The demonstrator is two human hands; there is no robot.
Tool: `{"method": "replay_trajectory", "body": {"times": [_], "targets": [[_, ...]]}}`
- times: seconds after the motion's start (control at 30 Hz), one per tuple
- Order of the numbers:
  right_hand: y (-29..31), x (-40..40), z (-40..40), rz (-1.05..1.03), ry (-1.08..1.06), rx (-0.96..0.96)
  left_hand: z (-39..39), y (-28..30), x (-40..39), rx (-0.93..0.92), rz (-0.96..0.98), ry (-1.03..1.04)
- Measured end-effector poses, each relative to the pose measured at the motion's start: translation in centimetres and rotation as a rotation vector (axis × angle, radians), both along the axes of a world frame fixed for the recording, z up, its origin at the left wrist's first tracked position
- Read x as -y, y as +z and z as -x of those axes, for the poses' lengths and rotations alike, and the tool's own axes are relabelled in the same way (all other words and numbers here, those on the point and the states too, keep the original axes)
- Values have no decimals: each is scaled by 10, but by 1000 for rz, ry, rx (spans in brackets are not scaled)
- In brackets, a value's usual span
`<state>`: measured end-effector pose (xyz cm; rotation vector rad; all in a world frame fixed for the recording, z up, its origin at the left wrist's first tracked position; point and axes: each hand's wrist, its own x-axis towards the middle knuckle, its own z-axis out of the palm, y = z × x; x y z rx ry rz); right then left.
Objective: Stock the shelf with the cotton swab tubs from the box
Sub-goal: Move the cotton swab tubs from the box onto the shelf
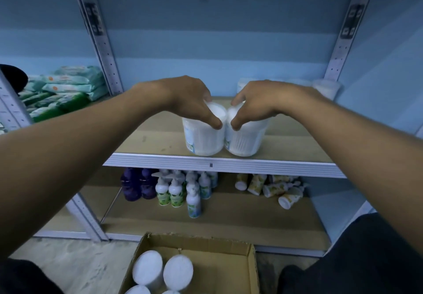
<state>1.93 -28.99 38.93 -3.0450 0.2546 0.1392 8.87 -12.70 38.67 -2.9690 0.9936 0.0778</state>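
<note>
Two clear cotton swab tubs stand side by side at the front of the middle shelf (160, 140). My left hand (190, 99) grips the lid of the left tub (203, 138) from above. My right hand (256, 101) grips the lid of the right tub (246, 140) the same way. The two tubs touch each other. More tubs (326, 87) stand at the back right of the same shelf, partly hidden by my right arm. Below me an open cardboard box (249, 268) holds several white-lidded tubs (177, 268).
The lower shelf carries purple bottles (137, 184), white pump bottles (176, 193) and toppled yellow-patterned bottles (272, 187). Packs of wipes (68, 83) fill the neighbouring bay at left. Perforated metal uprights (103, 48) frame the bay. My dark-clothed knees flank the box.
</note>
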Motion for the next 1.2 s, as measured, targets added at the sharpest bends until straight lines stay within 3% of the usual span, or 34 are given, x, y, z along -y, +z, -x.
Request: {"method": "replay_trajectory", "body": {"times": [0.43,1.03,1.2], "targets": [[-31,11,-40,-60,-119,2,-37,-17,30,-45,-57,89],[-30,11,-50,-84,-115,-70,-50,-23,34,-124,-27,140],[-26,15,-41,13,-20,-63,-49,-27,30,-126,-39,155]]}}
